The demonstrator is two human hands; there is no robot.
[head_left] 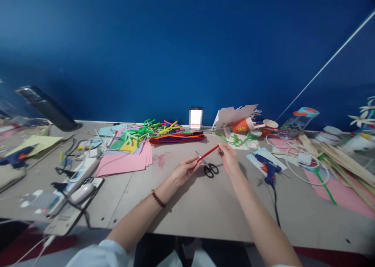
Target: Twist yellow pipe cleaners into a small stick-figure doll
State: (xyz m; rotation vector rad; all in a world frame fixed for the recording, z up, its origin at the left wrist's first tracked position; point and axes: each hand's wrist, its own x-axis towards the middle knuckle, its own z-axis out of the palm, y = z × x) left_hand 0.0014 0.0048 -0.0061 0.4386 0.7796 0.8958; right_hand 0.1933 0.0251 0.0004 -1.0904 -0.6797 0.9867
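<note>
A short red pipe cleaner (210, 151) is stretched at a slant between my two hands, above the table. My left hand (187, 170) pinches its lower left end, and my right hand (229, 157) pinches the upper right end. Black-handled scissors (211, 170) lie on the table just under it, their blades partly hidden by my left hand and the red strip. Behind my hands rests a long bundle of red, orange and dark pipe cleaners (177, 138).
Pink paper sheets (125, 162) and bent green pipe cleaners (131, 136) lie left of my hands. A phone (195, 118) stands against the blue wall. To the right are a blue glue gun (270, 169) and an orange paper cup (243, 125). A power strip (74, 181) with cables sits at left.
</note>
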